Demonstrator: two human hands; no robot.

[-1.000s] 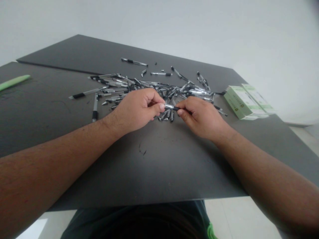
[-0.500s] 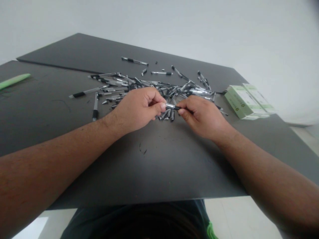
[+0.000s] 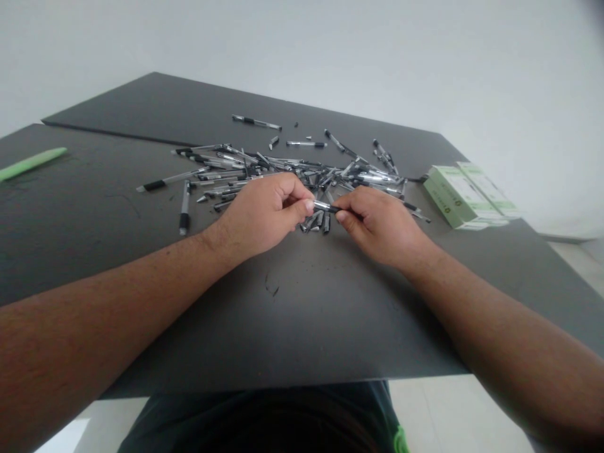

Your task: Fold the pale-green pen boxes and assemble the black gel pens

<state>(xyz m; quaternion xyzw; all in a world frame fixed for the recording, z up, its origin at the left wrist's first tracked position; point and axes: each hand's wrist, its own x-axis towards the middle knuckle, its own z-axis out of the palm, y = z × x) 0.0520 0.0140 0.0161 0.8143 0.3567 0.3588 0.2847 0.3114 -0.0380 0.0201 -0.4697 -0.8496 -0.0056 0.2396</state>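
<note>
Between my two hands a pen [image 3: 324,206] lies roughly level, just above the table. My left hand [image 3: 268,211] pinches its clear end between thumb and forefinger. At the other end, my right hand [image 3: 380,223] grips the dark part with thumb and bent fingers. Behind and below my hands spreads a heap of pens [image 3: 302,168] with clear barrels and black grips. Several pen caps [image 3: 319,220] lie under the held pen. My fingers cover both ends of the held pen.
Green-and-white boxes [image 3: 465,198] stand at the right. A light green strip [image 3: 33,163] lies at the far left. One loose pen [image 3: 184,211] rests beside my left forearm, another pen [image 3: 257,122] at the back. The grey table [image 3: 292,327] has its front edge near my lap.
The view has shifted slightly, so the table and heap appear a little lower. Both hands keep the same hold on the pen.
</note>
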